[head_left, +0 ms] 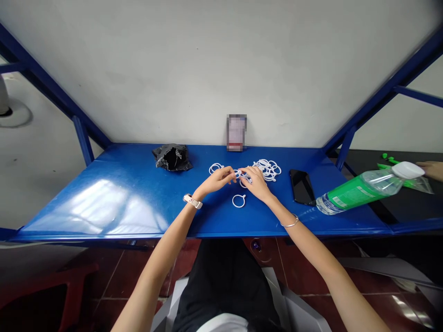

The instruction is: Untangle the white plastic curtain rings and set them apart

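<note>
Over the blue table, my left hand point(218, 179) pinches one side of a white curtain ring point(238, 173), a thin plastic hoop with a small eyelet. From the other side, the closed fingertips of my right hand point(256, 182) grip the same small spot; the fingers partly hide what is there. A heap of similar white rings point(270, 169) lies just beyond my right hand. Two overlapping rings point(216, 168) rest behind my left hand. One single ring point(238, 201) lies flat nearer to me, below both hands.
A crumpled black plastic bag point(172, 157) lies open at the back left. Against the wall leans a blurred upright item point(236, 133). On the right are a black phone point(302, 186) and a large green-labelled water bottle point(360, 190). Another person's hand point(431, 169) shows at the far right, near green pieces.
</note>
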A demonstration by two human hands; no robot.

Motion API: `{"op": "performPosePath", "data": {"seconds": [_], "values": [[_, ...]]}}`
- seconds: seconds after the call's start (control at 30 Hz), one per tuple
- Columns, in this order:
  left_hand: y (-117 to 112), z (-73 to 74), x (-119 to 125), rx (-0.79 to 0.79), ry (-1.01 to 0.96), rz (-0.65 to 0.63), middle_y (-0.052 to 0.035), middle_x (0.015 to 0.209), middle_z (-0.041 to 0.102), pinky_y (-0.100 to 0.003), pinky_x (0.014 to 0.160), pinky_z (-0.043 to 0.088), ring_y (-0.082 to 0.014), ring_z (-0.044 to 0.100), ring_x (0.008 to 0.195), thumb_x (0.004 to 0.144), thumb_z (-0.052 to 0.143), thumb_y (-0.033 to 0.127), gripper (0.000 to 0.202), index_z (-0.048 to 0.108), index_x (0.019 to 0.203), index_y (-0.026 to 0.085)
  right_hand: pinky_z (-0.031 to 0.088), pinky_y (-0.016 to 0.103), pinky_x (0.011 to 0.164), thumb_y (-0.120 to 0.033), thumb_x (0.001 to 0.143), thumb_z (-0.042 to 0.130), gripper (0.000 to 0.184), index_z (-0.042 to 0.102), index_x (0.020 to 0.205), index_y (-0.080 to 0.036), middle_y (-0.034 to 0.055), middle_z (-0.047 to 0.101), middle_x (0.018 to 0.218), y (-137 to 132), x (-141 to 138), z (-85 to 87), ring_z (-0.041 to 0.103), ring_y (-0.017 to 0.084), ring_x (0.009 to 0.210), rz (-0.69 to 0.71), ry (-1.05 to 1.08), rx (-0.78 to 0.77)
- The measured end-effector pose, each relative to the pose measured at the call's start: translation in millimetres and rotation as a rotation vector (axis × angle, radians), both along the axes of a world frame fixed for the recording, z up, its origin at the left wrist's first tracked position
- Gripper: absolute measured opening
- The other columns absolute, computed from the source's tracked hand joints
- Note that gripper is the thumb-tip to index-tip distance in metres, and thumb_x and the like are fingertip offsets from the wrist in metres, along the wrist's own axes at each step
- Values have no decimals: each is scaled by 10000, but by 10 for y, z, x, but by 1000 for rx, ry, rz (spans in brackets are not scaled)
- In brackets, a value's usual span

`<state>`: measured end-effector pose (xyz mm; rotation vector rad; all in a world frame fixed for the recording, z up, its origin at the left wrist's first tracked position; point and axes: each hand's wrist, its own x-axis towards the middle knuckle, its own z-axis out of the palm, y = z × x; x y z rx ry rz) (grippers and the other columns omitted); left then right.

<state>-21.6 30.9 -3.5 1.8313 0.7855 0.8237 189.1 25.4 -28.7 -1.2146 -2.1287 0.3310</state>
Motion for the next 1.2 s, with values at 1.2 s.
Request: {"op": "performPosePath", "data": {"seconds": [1.2], "values": [[-182,-123,425,-459,-446,-50,70,445,257,-258,493,185,-32,211,462,700,767,639,671,350,461,171,208,278,524,-606,762,711,566,393,512,-209,-62,281,530,-137,-178,134,240,87,523,323,843,-739]]}}
